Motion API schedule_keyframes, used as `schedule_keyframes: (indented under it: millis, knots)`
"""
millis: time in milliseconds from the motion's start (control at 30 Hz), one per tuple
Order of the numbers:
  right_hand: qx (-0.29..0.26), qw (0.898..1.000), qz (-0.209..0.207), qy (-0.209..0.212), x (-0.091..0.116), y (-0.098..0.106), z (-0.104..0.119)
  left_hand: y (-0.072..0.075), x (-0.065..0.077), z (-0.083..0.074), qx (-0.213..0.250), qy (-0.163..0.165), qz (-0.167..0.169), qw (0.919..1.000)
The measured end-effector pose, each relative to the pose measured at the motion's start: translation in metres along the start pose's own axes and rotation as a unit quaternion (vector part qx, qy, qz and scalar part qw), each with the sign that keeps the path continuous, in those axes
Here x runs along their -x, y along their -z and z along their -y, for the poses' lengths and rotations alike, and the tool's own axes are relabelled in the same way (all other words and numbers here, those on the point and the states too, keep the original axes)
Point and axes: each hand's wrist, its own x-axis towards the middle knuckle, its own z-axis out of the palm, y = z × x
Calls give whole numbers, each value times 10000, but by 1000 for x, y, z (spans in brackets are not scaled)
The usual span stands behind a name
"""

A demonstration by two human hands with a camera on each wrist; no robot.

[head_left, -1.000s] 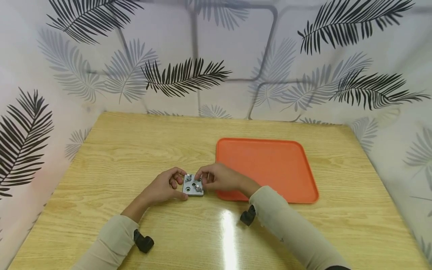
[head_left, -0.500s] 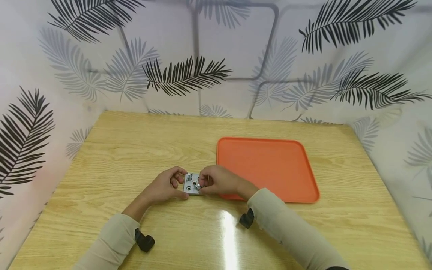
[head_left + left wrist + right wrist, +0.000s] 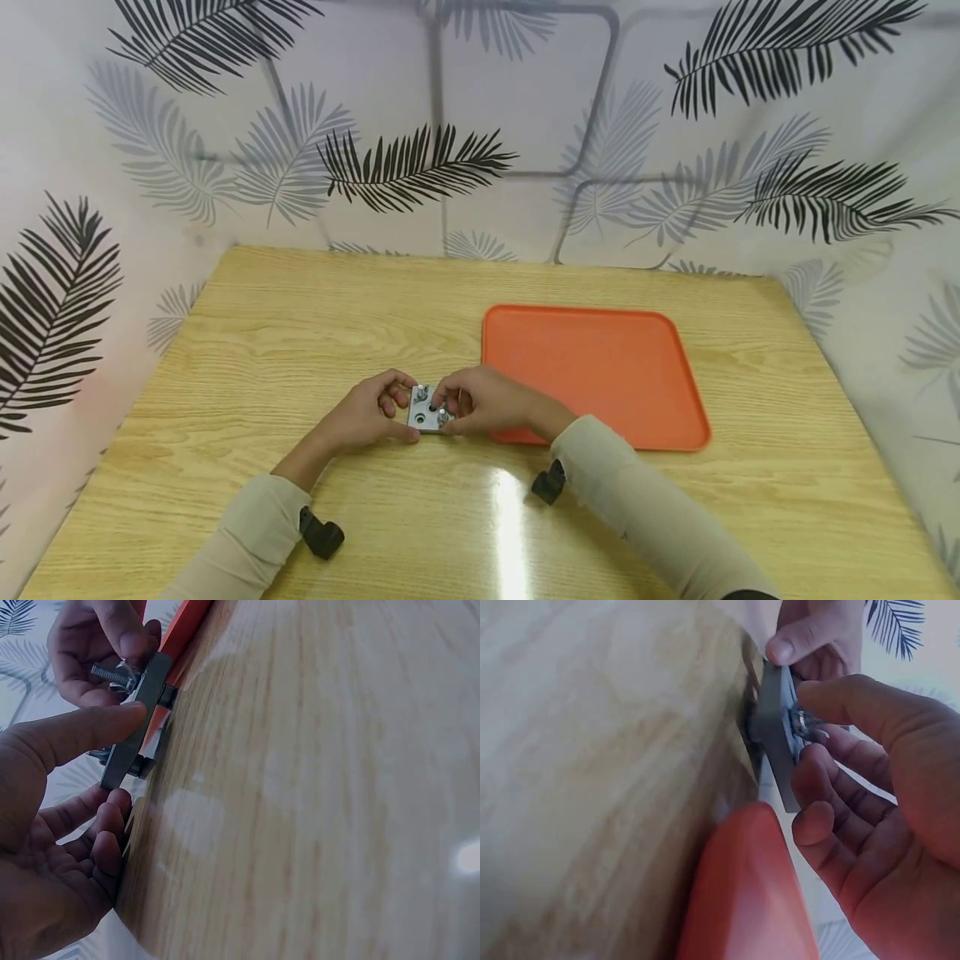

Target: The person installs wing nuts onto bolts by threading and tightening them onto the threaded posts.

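A small square metal plate (image 3: 416,427) with round holes sits in front of me, raised on bolt heads (image 3: 169,696) seen under it in the left wrist view. Two bolts rise through its top, one at the far left corner (image 3: 422,393). The near right one carries a wing nut (image 3: 802,724), with its threaded bolt end (image 3: 109,673) sticking out. My left hand (image 3: 367,414) grips the plate's left side, thumb on the near edge and fingers at the far corner. The thumb and curled fingers of my right hand (image 3: 491,402) pinch around the wing nut.
An orange tray (image 3: 600,367) lies right of the plate, its near left corner beneath my right hand and wrist. The wooden table (image 3: 315,317) meets a leaf-patterned backdrop (image 3: 495,100) at the back. A black camera sits on each wrist.
My right index finger and thumb come together at the wing nut, then the index finger reaches out leftward again over the plate. The left hand and the plate stay nearly still.
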Motion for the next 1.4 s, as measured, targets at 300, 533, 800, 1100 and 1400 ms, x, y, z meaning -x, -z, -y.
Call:
schedule_keyframes:
  millis: [300,533,800,1100,1400]
  knots:
    - [186,9993,-263,-177,1,-3,1,-1,-2,1,71,94,-25,9999]
    - [-442,9989,-152,-39,3,3,0,-1,-1,0,41,76,-12,10000]
    - [-411,9991,138,-5,0,1,0,0,-1,0,-21,17,-17,10000]
    - [55,9995,-221,-205,1,-3,-3,-1,-1,0,-1,102,-62,9999]
    - [-217,9996,-180,-4,3,4,-2,-1,0,-1,16,125,-61,9999]
